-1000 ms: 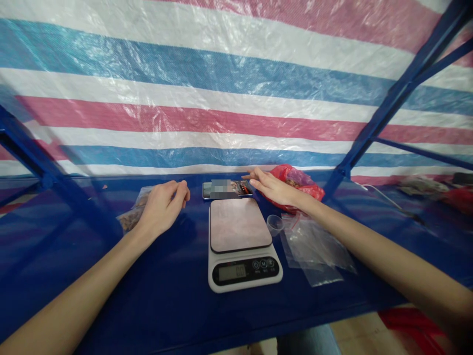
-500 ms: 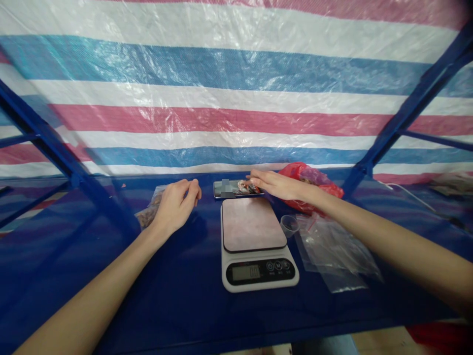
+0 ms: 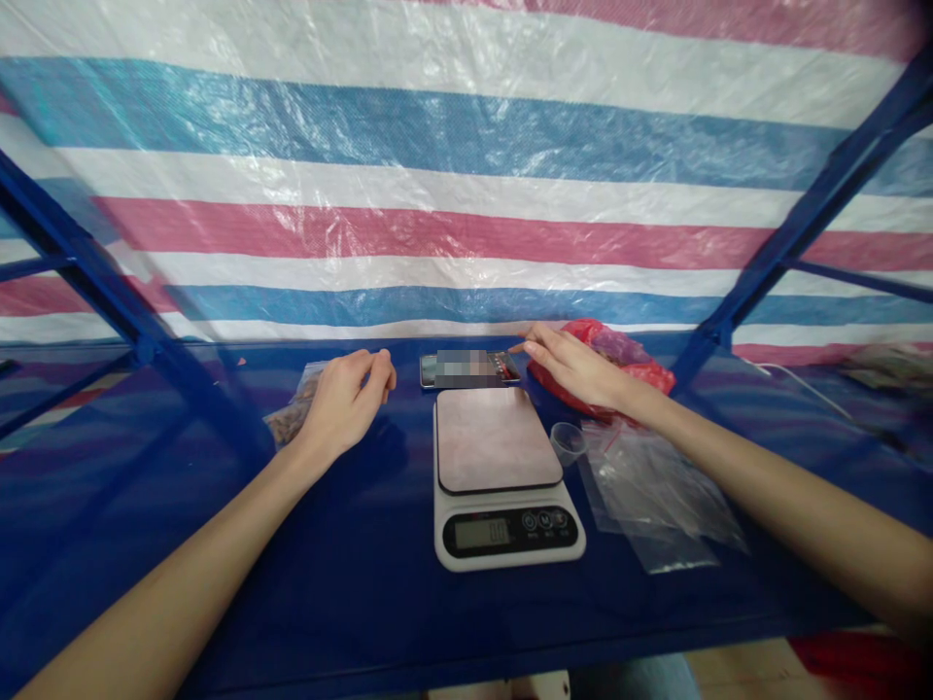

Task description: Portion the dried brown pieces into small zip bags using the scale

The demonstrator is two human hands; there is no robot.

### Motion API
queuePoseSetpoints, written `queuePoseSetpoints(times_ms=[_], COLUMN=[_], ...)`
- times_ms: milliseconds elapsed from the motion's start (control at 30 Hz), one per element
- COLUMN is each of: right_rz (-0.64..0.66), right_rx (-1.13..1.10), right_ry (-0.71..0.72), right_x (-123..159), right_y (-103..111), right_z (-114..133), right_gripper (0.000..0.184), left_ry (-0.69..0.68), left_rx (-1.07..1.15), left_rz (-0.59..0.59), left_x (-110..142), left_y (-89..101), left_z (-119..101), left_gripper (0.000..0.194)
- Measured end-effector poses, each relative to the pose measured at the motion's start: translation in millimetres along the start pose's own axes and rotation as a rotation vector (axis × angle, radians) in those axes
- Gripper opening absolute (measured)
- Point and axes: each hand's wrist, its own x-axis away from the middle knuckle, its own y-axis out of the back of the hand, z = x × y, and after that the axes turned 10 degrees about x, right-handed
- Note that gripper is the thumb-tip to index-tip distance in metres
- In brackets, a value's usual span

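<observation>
Left of the kitchen scale, my left hand (image 3: pixel 352 399) rests on the blue table with its fingers curled in; I see nothing in it. Beside its wrist, and partly covered by it, lies a clear bag of brown pieces (image 3: pixel 292 416). My right hand (image 3: pixel 572 365) has its fingers stretched out at the right end of a phone (image 3: pixel 466 369) with a lit screen. Behind and under this hand is a red plastic bag (image 3: pixel 648 374). The white kitchen scale (image 3: pixel 500 442) has a bare plate and seems to read 0.0.
A small clear cup (image 3: pixel 568 442) stands against the scale's right side. Flat clear zip bags (image 3: pixel 663 496) lie right of it, below my right forearm. Blue metal frame bars (image 3: pixel 773 243) rise on both sides, and a striped plastic sheet (image 3: pixel 452 233) hangs behind the table.
My right hand has drawn back to the right, off the phone's end, and the picture on the phone screen has changed. My left hand stays in place.
</observation>
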Motion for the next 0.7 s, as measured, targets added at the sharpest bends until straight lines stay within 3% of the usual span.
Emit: queuePoseSetpoints(times_ms=[367,700], right_rz=[0.04,0.066], right_rx=[0.06,-0.019], right_ry=[-0.016,0.033], right_x=[8.1,7.8], right_y=[-3.2,-6.0], right_z=[-5.1,-2.1], right_gripper=[0.042,0.039], left_ry=[-0.001,0.031], left_rx=[-0.008,0.024], left_rz=[0.001,-0.011], left_x=[1.4,1.9], left_y=[-1.5,-0.2], left_z=[-5.6,-5.2], left_gripper=[0.057,0.057])
